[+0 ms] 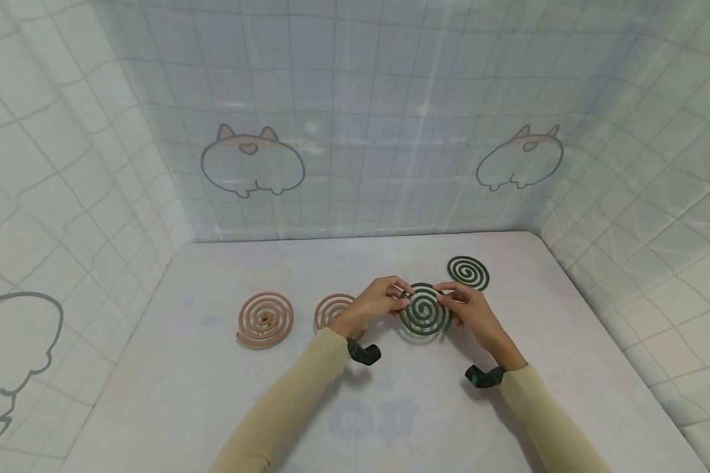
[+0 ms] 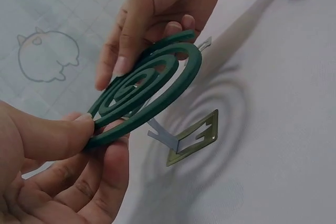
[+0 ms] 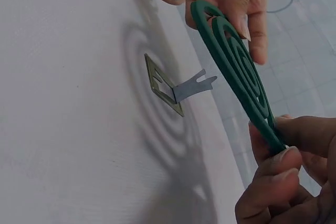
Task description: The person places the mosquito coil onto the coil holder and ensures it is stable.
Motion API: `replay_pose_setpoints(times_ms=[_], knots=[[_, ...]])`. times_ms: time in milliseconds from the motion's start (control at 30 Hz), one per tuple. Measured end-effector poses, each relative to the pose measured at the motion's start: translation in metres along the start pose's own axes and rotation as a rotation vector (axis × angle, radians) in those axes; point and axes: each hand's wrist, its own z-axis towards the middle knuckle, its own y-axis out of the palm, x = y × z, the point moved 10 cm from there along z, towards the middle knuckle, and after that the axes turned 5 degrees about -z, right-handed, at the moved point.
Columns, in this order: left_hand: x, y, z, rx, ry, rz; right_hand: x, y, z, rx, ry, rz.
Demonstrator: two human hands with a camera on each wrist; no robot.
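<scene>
A green mosquito coil (image 1: 424, 310) is held up between both hands, raised above the table. The left hand (image 1: 371, 305) pinches its left edge between thumb and fingers. On the opposite edge, the right hand (image 1: 476, 318) grips it the same way. Below the coil, a small metal stand (image 3: 186, 88) sits on the white surface, its flat frame down and a forked tab bent upward. In the left wrist view, the coil (image 2: 195, 66) is tilted and clear of that stand (image 2: 169, 139), casting a spiral shadow.
Another green coil (image 1: 469, 272) lies behind the right hand. To the left are two brown coils: one (image 1: 265, 318) in full view with a raised bit at its centre, the other (image 1: 325, 309) partly covered by the left hand. Tile-patterned cloth walls (image 1: 355, 164) enclose the back and sides.
</scene>
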Motion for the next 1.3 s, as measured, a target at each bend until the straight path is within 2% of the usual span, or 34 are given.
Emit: replay_pose_setpoints(times_ms=[200,500,800,1000,1300], knots=[[0.000,-0.003,-0.002,0.048,-0.001,-0.020,0.003,0.001,-0.001,0.009,0.010,0.016],[-0.001,-0.003,-0.007,0.081,0.028,-0.104,-0.001,-0.004,-0.004,0.093,-0.010,0.126],[-0.003,-0.002,-0.010,0.116,0.030,-0.177,0.007,-0.006,-0.008,0.195,0.033,0.250],[-0.005,-0.006,-0.010,0.179,0.032,-0.180,0.012,-0.002,-0.010,0.155,0.058,0.291],[-0.005,-0.006,-0.009,0.142,0.032,-0.099,0.007,0.000,-0.011,0.064,0.024,0.229]])
